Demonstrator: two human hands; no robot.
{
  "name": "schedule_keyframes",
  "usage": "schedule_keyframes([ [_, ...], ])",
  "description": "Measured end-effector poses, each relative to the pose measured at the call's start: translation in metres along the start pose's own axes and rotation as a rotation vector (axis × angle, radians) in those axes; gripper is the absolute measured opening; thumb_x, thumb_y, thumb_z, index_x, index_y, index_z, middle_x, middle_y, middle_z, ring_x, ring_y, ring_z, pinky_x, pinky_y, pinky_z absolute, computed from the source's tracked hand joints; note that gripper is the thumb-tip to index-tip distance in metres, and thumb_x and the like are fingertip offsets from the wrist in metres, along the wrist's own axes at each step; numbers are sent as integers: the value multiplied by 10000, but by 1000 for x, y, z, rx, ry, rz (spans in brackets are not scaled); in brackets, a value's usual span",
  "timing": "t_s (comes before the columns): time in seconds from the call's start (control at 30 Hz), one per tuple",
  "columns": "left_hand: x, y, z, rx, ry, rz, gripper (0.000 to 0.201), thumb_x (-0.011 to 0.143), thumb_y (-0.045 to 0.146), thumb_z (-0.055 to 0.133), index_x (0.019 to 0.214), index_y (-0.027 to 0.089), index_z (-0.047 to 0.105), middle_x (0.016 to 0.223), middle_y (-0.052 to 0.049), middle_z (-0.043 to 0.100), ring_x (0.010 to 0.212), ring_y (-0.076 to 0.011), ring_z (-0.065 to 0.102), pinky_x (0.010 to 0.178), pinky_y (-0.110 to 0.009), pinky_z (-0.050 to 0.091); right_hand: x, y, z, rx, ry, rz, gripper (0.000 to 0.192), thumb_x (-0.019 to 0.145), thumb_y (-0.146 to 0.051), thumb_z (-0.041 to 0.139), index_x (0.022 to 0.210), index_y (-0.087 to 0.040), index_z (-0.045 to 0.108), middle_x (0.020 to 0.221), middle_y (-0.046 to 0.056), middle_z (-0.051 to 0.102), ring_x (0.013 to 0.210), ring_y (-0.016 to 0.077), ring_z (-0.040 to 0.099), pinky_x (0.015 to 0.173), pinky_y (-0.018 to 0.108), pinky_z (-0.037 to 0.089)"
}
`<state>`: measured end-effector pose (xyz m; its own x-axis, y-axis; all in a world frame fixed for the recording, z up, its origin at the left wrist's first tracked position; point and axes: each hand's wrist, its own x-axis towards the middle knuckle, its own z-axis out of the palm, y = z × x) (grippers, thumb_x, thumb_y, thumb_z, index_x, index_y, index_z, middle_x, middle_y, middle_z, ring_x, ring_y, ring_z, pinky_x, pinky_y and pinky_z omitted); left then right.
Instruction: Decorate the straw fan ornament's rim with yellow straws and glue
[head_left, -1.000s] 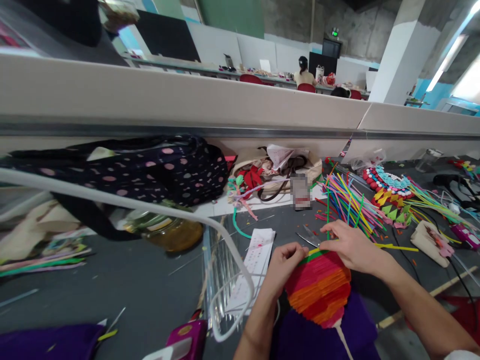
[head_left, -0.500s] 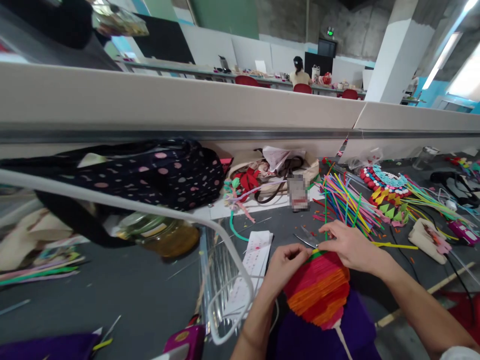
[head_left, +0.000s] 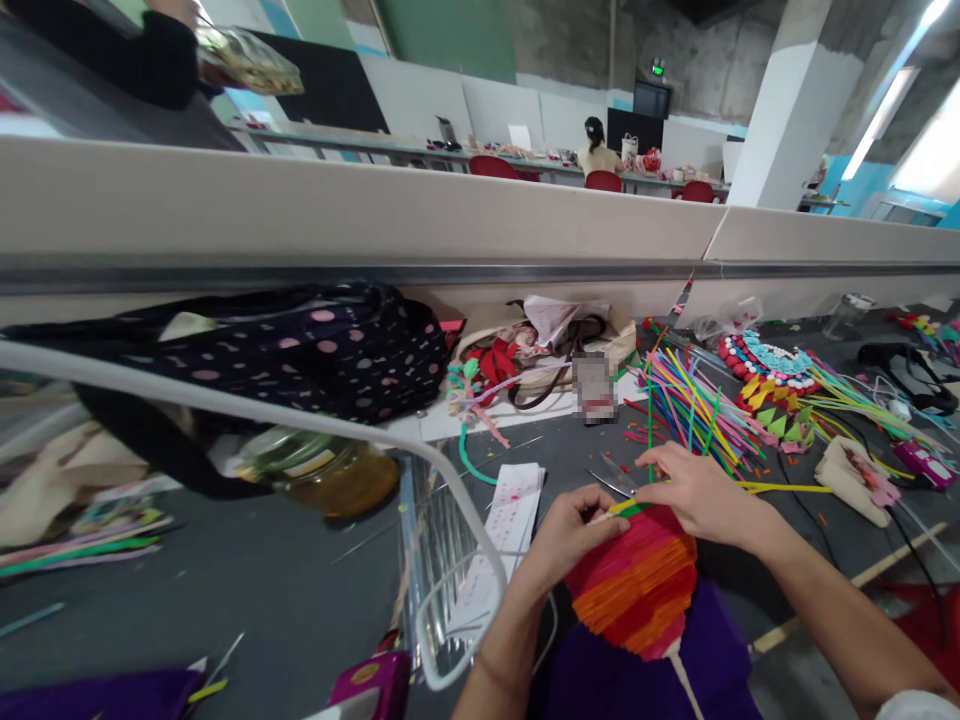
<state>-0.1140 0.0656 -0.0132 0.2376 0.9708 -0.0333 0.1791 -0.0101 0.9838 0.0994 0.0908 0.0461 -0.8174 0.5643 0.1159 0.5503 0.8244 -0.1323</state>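
Observation:
A round striped fan-like piece [head_left: 634, 585] of red, pink and orange strips lies on purple cloth [head_left: 600, 670] in front of me. My left hand [head_left: 562, 535] pinches its upper left edge, where yellow and green strips [head_left: 626, 508] sit. My right hand [head_left: 694, 490] presses the top right edge of the same piece, fingers curled over a thin green stick [head_left: 649, 440]. A white handle [head_left: 686, 675] runs down from the piece.
Scissors [head_left: 611, 478] lie just beyond my hands. Coloured sticks [head_left: 694, 405] fan out at right beside a beaded craft [head_left: 776, 375]. A polka-dot bag [head_left: 300, 350], glass jar [head_left: 322, 470], white paper strip [head_left: 510, 510] and wire rack [head_left: 442, 560] sit left. A person sits far back.
My left hand has closed tighter on the piece's top edge and the yellow-green strips. The view shifted slightly; the right hand stays in place.

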Motion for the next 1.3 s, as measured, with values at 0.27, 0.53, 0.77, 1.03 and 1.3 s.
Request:
schedule_keyframes([
  [0.27, -3, -1, 2, 37, -39, 11, 149, 686, 313, 663, 660, 169, 630, 622, 5, 562, 610, -148, 468, 565, -224, 325, 0, 0, 2, -22, -11, -15, 359, 804, -40, 549, 1096, -221, 651, 1267, 117, 490, 1161, 258, 459, 831, 361, 486],
  [0.53, -2, -1, 7, -19, 45, -31, 284, 705, 423, 660, 612, 157, 629, 590, 4, 551, 594, -139, 450, 563, -229, 334, -2, 0, 2, -19, 13, -3, 344, 811, -40, 545, 1083, -218, 658, 1256, 119, 497, 1158, 252, 459, 826, 352, 492],
  [0.77, 1, -3, 11, -80, 79, -71, 373, 745, 479, 600, 562, 155, 584, 538, 29, 476, 549, -117, 386, 526, -226, 275, -3, 0, 1, -41, 2, -3, 363, 812, -40, 553, 1106, -232, 644, 1269, 106, 490, 1173, 241, 454, 818, 334, 493],
  [1.03, 3, -6, 12, -96, 108, -87, 292, 708, 399, 612, 545, 157, 604, 546, 7, 544, 566, -133, 451, 540, -221, 312, -4, 2, 3, -42, 0, 3, 348, 816, -47, 564, 1094, -236, 651, 1274, 105, 489, 1165, 241, 459, 805, 333, 497],
  [1.3, 2, -10, 12, -107, 74, -102, 311, 725, 412, 594, 564, 147, 567, 549, 11, 526, 556, -119, 432, 547, -221, 309, -5, 2, 2, -63, -13, -1, 346, 827, -62, 565, 1107, -245, 650, 1280, 97, 484, 1161, 238, 454, 805, 320, 489],
])
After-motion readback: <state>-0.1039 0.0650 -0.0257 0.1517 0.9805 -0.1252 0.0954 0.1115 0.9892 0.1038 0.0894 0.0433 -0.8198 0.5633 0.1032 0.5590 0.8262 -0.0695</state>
